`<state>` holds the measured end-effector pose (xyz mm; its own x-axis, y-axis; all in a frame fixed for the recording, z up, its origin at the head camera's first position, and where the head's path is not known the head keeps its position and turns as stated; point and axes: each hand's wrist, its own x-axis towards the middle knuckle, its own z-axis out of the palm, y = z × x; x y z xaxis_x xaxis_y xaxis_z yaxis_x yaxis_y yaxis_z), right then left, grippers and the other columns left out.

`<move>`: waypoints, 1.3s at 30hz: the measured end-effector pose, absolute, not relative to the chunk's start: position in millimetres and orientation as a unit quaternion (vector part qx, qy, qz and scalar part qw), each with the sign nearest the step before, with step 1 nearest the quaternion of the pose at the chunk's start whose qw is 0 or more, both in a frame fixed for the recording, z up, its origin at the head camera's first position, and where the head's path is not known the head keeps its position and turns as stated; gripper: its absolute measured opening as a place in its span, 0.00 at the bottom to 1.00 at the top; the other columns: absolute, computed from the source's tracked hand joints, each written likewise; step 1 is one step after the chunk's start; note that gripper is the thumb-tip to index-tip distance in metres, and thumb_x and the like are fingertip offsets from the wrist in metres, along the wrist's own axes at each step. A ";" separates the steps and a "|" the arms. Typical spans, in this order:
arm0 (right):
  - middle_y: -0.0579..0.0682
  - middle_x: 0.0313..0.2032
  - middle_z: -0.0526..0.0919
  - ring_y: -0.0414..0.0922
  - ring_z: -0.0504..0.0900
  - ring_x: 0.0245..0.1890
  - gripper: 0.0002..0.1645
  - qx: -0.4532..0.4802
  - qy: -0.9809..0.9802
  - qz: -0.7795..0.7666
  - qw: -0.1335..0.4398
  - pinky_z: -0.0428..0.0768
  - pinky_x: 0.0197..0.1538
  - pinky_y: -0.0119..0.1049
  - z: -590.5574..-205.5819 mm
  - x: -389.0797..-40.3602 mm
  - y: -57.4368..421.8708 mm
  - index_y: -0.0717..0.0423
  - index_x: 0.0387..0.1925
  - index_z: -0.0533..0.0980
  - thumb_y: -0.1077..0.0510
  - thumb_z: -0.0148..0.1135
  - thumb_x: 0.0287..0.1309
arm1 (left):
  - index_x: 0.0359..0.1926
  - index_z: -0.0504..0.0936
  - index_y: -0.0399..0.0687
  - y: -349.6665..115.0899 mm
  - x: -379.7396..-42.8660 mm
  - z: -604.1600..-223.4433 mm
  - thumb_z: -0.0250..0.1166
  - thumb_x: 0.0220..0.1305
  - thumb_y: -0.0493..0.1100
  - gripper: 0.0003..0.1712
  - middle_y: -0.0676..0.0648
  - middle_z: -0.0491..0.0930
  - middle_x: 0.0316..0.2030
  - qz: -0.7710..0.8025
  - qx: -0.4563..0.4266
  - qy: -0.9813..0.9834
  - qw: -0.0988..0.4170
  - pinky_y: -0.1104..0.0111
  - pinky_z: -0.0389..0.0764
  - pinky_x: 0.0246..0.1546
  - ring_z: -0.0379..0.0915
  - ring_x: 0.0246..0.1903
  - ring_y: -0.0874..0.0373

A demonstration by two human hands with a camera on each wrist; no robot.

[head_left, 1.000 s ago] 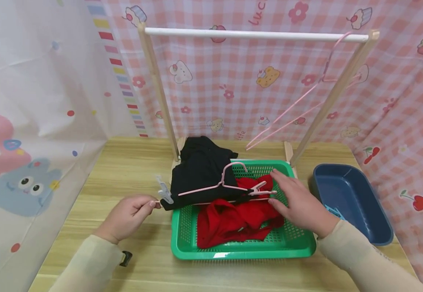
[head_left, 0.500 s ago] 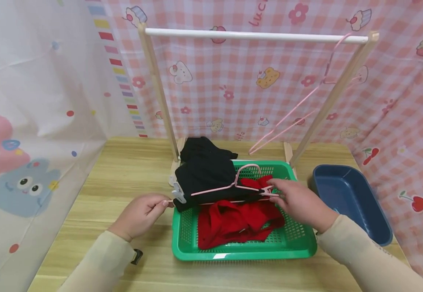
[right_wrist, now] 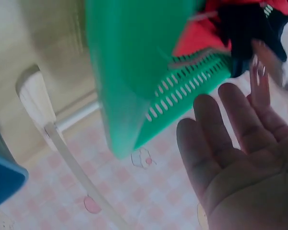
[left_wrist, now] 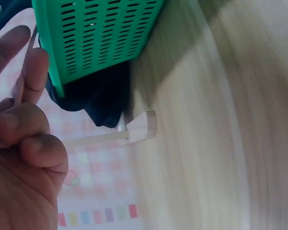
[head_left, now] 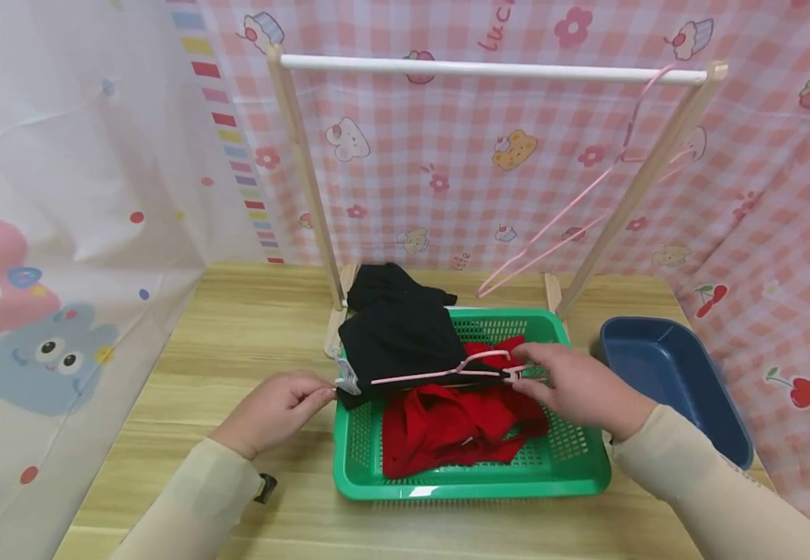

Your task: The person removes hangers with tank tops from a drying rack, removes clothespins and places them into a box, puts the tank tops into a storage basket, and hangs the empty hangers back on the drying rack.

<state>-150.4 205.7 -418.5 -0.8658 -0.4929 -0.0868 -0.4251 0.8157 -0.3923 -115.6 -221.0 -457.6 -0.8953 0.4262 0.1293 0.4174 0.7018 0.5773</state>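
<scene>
A black garment (head_left: 405, 334) drapes over the left side of a green basket (head_left: 471, 490), its near edge along a pink hanger (head_left: 415, 379). A grey clothespin (head_left: 347, 376) sits at the hanger's left end and a pink clothespin (head_left: 513, 375) at its right end. My left hand (head_left: 272, 412) pinches the hanger's left tip between thumb and fingers. My right hand (head_left: 583, 389) pinches the pink clothespin with thumb and forefinger, its other fingers (right_wrist: 209, 120) extended in the right wrist view. Red cloth (head_left: 457, 432) lies inside the basket.
Behind the basket stands a wooden rack with a white rail (head_left: 496, 70). Another pink hanger (head_left: 573, 204) hangs at its right end. A dark blue bin (head_left: 678, 381) is on the right of the wooden table (head_left: 237, 334).
Both hands and the hanger have shifted slightly right, and the hanger's hook has tipped lower. My right hand, earlier apart from the pink clothespin, has taken hold of it.
</scene>
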 end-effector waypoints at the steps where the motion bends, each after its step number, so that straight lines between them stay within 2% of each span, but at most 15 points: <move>1: 0.45 0.52 0.77 0.44 0.78 0.50 0.33 -0.241 0.947 -0.188 0.098 0.77 0.50 0.44 -416.8 -152.9 205.7 0.47 0.58 0.70 0.35 0.56 0.55 | 0.36 0.83 0.70 -221.6 -115.7 -458.3 0.52 0.66 0.58 0.12 0.68 0.79 0.35 0.316 0.231 0.920 0.010 0.69 0.77 0.43 0.75 0.37 0.72; 6: 0.47 0.51 0.78 0.46 0.77 0.51 0.28 -0.246 0.942 -0.193 0.120 0.75 0.52 0.47 -407.7 -171.3 198.6 0.49 0.58 0.70 0.40 0.53 0.61 | 0.35 0.83 0.70 -225.0 -115.2 -460.6 0.52 0.68 0.55 0.12 0.67 0.79 0.34 0.332 0.239 0.912 0.018 0.70 0.76 0.41 0.74 0.35 0.72; 9: 0.49 0.52 0.78 0.47 0.77 0.52 0.28 -0.249 0.940 -0.190 0.137 0.74 0.53 0.48 -404.6 -185.2 188.5 0.51 0.59 0.69 0.41 0.51 0.63 | 0.34 0.83 0.70 -226.4 -114.6 -461.3 0.52 0.68 0.54 0.12 0.66 0.80 0.34 0.331 0.246 0.911 0.012 0.70 0.76 0.41 0.74 0.36 0.73; 18: 0.53 0.58 0.73 0.50 0.76 0.54 0.45 -0.202 0.930 -0.192 0.241 0.72 0.56 0.50 -404.2 -223.1 144.3 0.51 0.69 0.51 0.34 0.50 0.59 | 0.33 0.84 0.67 -227.0 -112.7 -461.8 0.53 0.67 0.53 0.12 0.67 0.79 0.33 0.337 0.263 0.904 0.001 0.72 0.76 0.39 0.74 0.34 0.73; 23: 0.56 0.58 0.73 0.51 0.74 0.57 0.52 -0.186 0.924 -0.203 0.266 0.67 0.61 0.51 -408.2 -237.7 122.0 0.54 0.71 0.44 0.32 0.52 0.57 | 0.34 0.83 0.67 -224.7 -114.0 -463.2 0.54 0.67 0.52 0.11 0.66 0.80 0.32 0.333 0.281 0.900 -0.005 0.72 0.76 0.39 0.73 0.33 0.73; 25: 0.56 0.59 0.71 0.51 0.72 0.59 0.55 -0.162 0.921 -0.220 0.276 0.65 0.63 0.51 -409.3 -241.2 115.4 0.52 0.72 0.43 0.31 0.54 0.54 | 0.34 0.83 0.66 -223.3 -114.4 -463.5 0.54 0.67 0.51 0.11 0.67 0.79 0.31 0.329 0.287 0.899 -0.008 0.72 0.76 0.38 0.73 0.33 0.74; 30: 0.60 0.63 0.65 0.53 0.66 0.63 0.59 -0.110 0.898 -0.308 0.295 0.63 0.64 0.50 -412.4 -246.5 103.5 0.52 0.72 0.39 0.36 0.62 0.51 | 0.35 0.84 0.66 -220.2 -114.7 -463.7 0.54 0.67 0.50 0.11 0.68 0.77 0.29 0.323 0.292 0.900 -0.013 0.73 0.75 0.36 0.71 0.30 0.74; 34: 0.62 0.65 0.62 0.54 0.64 0.64 0.54 -0.093 0.878 -0.366 0.294 0.66 0.63 0.49 -415.1 -249.5 99.9 0.56 0.71 0.43 0.46 0.63 0.54 | 0.34 0.84 0.66 -219.6 -114.4 -464.6 0.54 0.67 0.50 0.11 0.66 0.78 0.29 0.325 0.289 0.900 -0.015 0.73 0.75 0.36 0.71 0.30 0.73; 39: 0.57 0.65 0.63 0.53 0.64 0.64 0.32 -0.094 0.868 -0.384 0.299 0.65 0.63 0.50 -412.4 -249.7 104.2 0.55 0.65 0.62 0.53 0.52 0.59 | 0.34 0.84 0.66 -219.9 -113.9 -465.7 0.54 0.67 0.50 0.11 0.67 0.78 0.30 0.334 0.285 0.898 -0.014 0.73 0.75 0.37 0.72 0.31 0.73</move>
